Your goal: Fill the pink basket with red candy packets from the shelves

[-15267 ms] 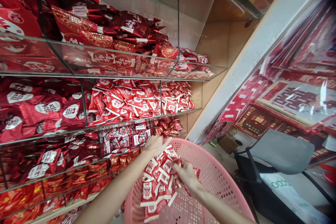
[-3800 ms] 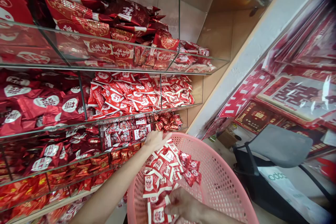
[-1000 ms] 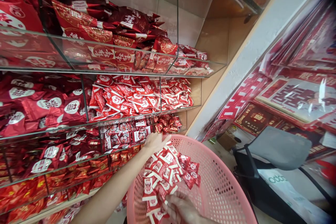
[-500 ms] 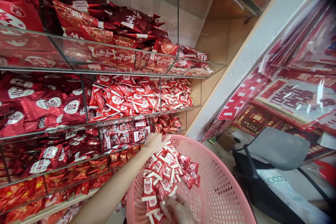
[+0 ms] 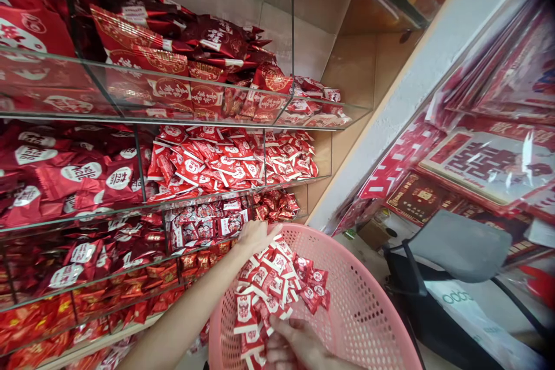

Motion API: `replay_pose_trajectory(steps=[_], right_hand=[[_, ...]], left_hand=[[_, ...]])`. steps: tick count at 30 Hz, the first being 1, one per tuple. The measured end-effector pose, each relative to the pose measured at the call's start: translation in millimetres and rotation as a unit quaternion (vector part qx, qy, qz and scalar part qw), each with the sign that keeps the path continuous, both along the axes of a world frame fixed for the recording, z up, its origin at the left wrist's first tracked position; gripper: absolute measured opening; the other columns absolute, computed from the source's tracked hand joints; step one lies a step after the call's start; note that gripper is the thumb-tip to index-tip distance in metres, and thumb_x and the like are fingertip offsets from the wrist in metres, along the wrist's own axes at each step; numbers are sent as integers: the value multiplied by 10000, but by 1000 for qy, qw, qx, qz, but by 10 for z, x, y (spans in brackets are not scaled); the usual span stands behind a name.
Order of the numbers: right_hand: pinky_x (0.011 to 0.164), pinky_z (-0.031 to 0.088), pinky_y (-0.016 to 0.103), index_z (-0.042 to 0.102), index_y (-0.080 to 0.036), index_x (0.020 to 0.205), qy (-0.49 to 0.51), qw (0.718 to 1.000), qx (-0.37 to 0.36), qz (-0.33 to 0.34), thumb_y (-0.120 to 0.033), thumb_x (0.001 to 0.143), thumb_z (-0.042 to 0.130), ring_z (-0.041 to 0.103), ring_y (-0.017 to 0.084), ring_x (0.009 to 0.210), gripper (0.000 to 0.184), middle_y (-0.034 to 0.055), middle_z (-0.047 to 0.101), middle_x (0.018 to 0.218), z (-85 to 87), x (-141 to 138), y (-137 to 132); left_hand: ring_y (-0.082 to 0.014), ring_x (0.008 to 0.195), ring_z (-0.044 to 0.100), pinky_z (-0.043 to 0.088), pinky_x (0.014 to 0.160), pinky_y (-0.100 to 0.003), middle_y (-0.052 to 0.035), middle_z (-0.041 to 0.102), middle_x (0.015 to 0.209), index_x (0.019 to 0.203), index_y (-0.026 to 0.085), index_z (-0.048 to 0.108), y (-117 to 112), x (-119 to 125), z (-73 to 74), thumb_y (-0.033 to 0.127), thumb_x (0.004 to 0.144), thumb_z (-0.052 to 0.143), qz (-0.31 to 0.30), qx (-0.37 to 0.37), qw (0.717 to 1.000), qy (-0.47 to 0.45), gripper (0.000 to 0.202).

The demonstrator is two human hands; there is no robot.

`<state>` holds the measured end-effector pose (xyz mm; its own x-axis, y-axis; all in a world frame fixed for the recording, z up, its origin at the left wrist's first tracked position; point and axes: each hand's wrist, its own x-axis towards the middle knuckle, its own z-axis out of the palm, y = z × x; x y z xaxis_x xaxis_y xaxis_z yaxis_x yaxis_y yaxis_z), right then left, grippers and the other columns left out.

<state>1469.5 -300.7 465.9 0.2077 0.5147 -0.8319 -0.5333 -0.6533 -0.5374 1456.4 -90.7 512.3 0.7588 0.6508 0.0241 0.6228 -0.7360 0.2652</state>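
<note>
Step in hand looks like handling white-edged packets [image 5: 262, 277], heaped in pink basket [image 5: 376, 295] from 9 to 11 o'clock; plain-edged packets [image 5: 311, 292] just beside them near 12
Right hand [image 5: 299, 344] at 8 o'clock, fingers bent; cannot tell if grip pinches packet
Left hand [image 5: 255, 236] at 11 on rim, grip's underside hidden
Next move likely calls for light pinch, steady basket

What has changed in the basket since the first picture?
The right hand has moved nearer the person, to the white-edged packets' near end; whether it holds one is unclear. The darker packets, partly hidden by it before, now show beside them. The left hand stays at the basket; the shelf packs look unchanged.
</note>
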Motion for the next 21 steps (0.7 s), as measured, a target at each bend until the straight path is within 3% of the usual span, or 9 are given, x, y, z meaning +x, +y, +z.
replay_pose_trajectory(steps=[4, 7, 9, 13, 16, 18, 21], right_hand=[[386, 360, 199, 449, -180, 685, -145, 989, 15, 5, -572, 639, 560, 512, 97, 446, 410, -10, 545, 599, 86, 191, -64], [432, 356, 184, 433, -191, 675, -309, 946, 99, -2, -525, 586, 635, 493, 88, 541, 400, -30, 513, 633, 83, 309, -84], [412, 326, 181, 413, -192, 650, -331, 939, 98, 10, -528, 577, 645, 452, 75, 504, 414, -41, 490, 597, 88, 332, -58], [326, 209, 174, 428, -187, 668, -159, 986, 5, 43, -561, 648, 574, 360, 54, 333, 402, -46, 479, 467, 138, 251, 50], [364, 302, 149, 445, -172, 669, -29, 999, 30, 6, -380, 658, 648, 455, 56, 362, 291, -12, 555, 491, 127, 170, 97], [436, 388, 150, 444, -170, 657, 12, 997, 57, -42, -258, 646, 667, 530, 71, 431, 240, 1, 587, 521, 86, 140, 90], [479, 434, 159, 442, -173, 653, 45, 992, 77, -90, -210, 653, 660, 566, 87, 470, 221, 1, 598, 517, 26, 129, 53]], left_hand=[[-235, 721, 610, 424, 660, -324, -140, 647, 718, 748, 119, 650, -2, -2, 7, 671, 740, 26, -1, -4, 1000, 4, 834], [-238, 727, 610, 423, 662, -326, -144, 646, 718, 739, 117, 653, -5, 4, 2, 672, 740, 26, 4, -1, 1000, 1, 837], [-242, 731, 610, 423, 663, -331, -148, 647, 719, 741, 115, 654, -4, 7, -5, 671, 740, 16, 2, 2, 1000, 0, 846], [-242, 734, 610, 421, 671, -340, -150, 650, 728, 759, 118, 652, 5, 5, -18, 663, 744, 4, -6, 3, 1000, 1, 846], [-236, 753, 609, 420, 687, -338, -146, 655, 766, 792, 124, 646, 13, -2, -20, 660, 749, 15, -9, 1, 1000, -2, 829], [-238, 759, 609, 420, 691, -340, -145, 656, 777, 799, 128, 644, 15, -5, -19, 660, 750, 16, -9, -1, 1000, -2, 825], [-240, 755, 609, 419, 686, -343, -143, 657, 771, 790, 131, 643, 15, -5, -15, 664, 746, 14, -9, -1, 1000, -1, 826]])
